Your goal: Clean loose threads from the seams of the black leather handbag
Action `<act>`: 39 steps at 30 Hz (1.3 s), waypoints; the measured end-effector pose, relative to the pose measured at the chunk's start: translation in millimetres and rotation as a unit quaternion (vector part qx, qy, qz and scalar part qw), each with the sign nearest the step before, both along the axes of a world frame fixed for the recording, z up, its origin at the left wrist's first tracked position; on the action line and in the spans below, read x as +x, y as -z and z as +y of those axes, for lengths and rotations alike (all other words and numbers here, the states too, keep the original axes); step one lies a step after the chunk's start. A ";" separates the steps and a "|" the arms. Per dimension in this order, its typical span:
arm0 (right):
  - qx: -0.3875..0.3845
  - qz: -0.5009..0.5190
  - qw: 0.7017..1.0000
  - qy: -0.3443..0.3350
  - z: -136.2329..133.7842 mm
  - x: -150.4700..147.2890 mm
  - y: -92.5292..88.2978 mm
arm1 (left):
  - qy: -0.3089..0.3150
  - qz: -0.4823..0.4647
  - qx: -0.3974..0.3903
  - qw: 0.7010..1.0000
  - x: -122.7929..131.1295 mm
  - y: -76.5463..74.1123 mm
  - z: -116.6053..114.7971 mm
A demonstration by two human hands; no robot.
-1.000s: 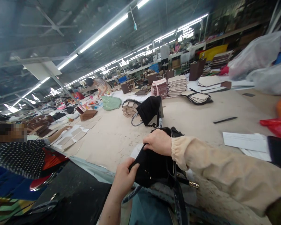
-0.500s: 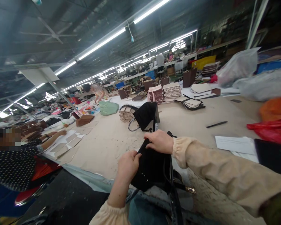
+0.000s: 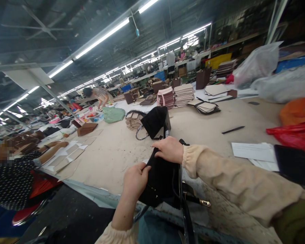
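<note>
A black handbag (image 3: 162,184) with long straps and a gold-coloured metal clasp hangs over the near edge of the table, close to my body. My left hand (image 3: 135,181) pinches its upper edge on the left, thumb on top. Farther along that same edge, my right hand (image 3: 169,149) grips the bag with its fingers bent over the rim. Fingertips on the bag's far side are hidden. Just beyond my right hand stands a second black bag (image 3: 156,122), with a looped handle at its left.
The paper-covered table (image 3: 104,159) bears stacks of beige pieces (image 3: 184,95), a green plastic bag (image 3: 113,114), a black strip (image 3: 233,129) and white papers (image 3: 254,152). Red plastic (image 3: 295,135) lies at right. A co-worker in a dotted top (image 3: 12,183) sits at left.
The camera view has shifted slightly, so the scene sits a little higher and farther left. Both hands keep hold of the handbag's edge; the bag has barely moved.
</note>
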State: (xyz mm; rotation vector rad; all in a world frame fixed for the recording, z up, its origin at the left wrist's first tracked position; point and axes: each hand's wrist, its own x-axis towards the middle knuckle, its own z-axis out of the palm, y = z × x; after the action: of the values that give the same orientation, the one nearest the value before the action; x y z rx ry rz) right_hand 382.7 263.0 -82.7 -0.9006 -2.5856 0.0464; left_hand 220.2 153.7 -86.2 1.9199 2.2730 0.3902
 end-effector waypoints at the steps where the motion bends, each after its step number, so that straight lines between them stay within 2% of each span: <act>1: 0.000 -0.002 1.000 -0.002 0.6 -0.2 0.1 | 0.003 -0.001 0.001 1.000 -0.3 0.3 -0.1; 17: -0.013 -0.018 1.000 0.003 3.5 -1.2 -2.6 | 0.026 -0.020 0.003 0.999 -3.4 4.7 0.1; 21: -0.013 -0.021 1.000 0.013 2.6 -3.1 -3.2 | 0.024 -0.014 -0.014 1.000 -4.3 0.7 0.5; 25: -0.015 -0.027 0.999 0.018 0.2 -4.3 -7.3 | 0.022 0.023 -0.055 0.998 1.2 -10.5 8.1; 28: -0.017 -0.028 0.999 0.021 -1.2 -4.5 -10.0 | 0.042 0.013 -0.044 0.998 10.9 -15.9 19.0; 33: -0.030 -0.012 0.999 0.011 0.5 2.3 -8.6 | 0.023 0.037 -0.022 0.999 21.8 -12.1 34.8; 39: -0.037 0.044 0.998 0.040 8.2 21.4 -1.5 | 0.026 0.016 -0.009 0.999 19.1 -7.6 36.2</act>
State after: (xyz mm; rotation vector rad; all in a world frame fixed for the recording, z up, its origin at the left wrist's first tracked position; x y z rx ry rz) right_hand 404.1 271.1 -81.2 -1.0040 -2.4786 0.1575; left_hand 239.3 189.9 -78.6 1.9860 2.2316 0.3333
